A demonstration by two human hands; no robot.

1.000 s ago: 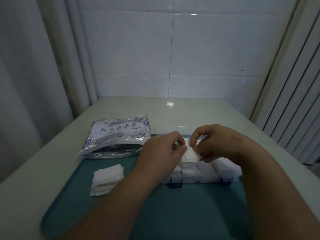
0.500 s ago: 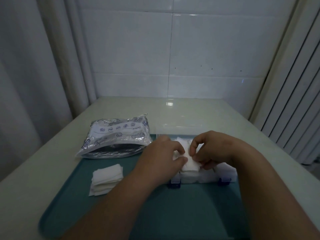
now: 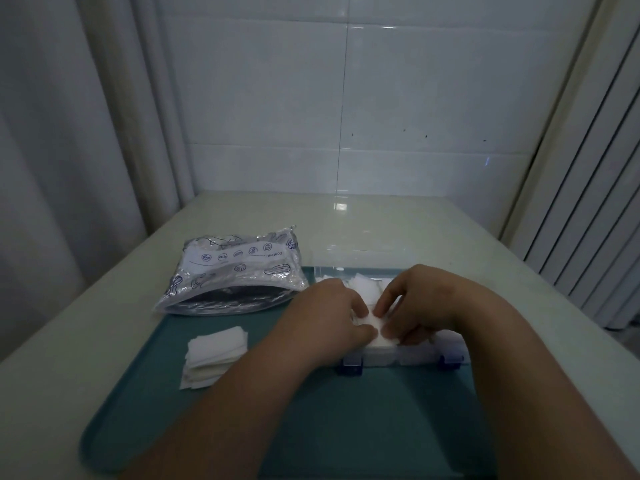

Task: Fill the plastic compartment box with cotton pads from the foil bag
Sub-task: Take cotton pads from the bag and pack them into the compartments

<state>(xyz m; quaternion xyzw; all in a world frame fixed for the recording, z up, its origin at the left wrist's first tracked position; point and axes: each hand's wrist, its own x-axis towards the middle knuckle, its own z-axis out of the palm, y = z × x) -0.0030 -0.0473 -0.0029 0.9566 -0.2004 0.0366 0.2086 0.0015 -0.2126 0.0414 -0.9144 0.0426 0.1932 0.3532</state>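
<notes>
On the bench [image 3: 381,220]: a teal tray [image 3: 207,427] carries all the things.
Foil bag [image 3: 235,271]: lies at the tray's far left corner, its mouth open toward the person, apart from both hands.
Plastic compartment box [image 3: 415,356]: sits right of the bag, with white pads showing in its far cells.
Left hand [image 3: 329,317]: pinches the left edge of one cotton pad [image 3: 372,322] over a near cell.
Right hand [image 3: 426,299]: its curled fingertips grasp the same pad's right edge.
Spare stack [image 3: 216,348]: loose pads rest on the tray, left of the box.
Seating the pad: it likely goes best with both edges lowered level, then pressed flat between the dividers so it does not buckle.
</notes>
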